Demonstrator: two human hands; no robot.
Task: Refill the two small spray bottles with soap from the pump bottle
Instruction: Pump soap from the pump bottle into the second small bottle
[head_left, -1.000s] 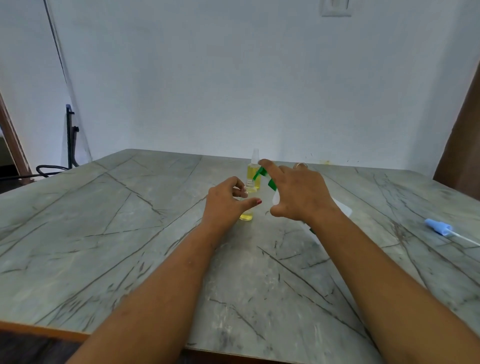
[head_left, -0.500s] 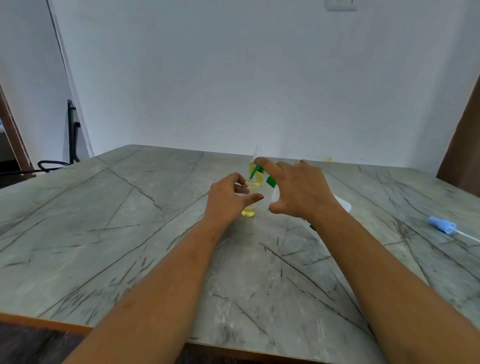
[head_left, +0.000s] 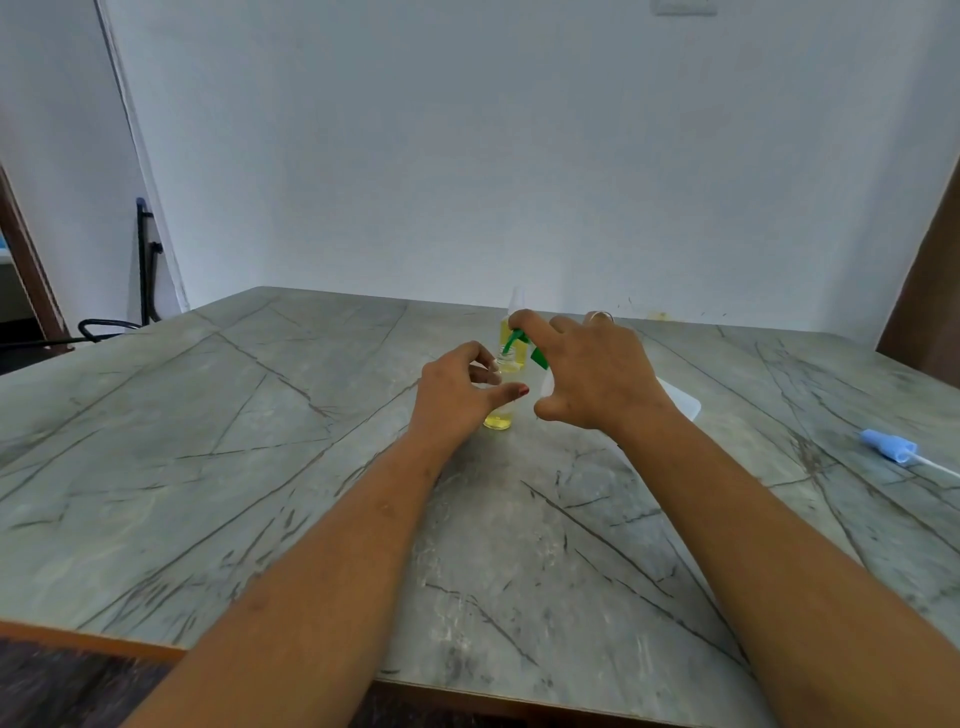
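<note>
- Nearest me: both forearms reach out over the marble table (head_left: 260, 467); near half of it is bare.
- Left hand (head_left: 457, 389) is curled round the small spray bottle (head_left: 500, 415), which stands upright w/ its top off; only a thin layer of yellow soap shows at the bottom.
- Right hand (head_left: 592, 374) is wrapped on the white pump bottle (head_left: 675, 400), tipped over, index finger on the green pump nozzle (head_left: 514, 340) aimed at the open neck.
- Blue spray cap (head_left: 888, 447) w/ its tube lies well apart, far right.
- Just behind: second spray bottle (head_left: 511, 325), capped, looks well filled w/ yellow.
- My read: bottle 1 prob done, bottle 2 barely started; pumping + recapping left.
</note>
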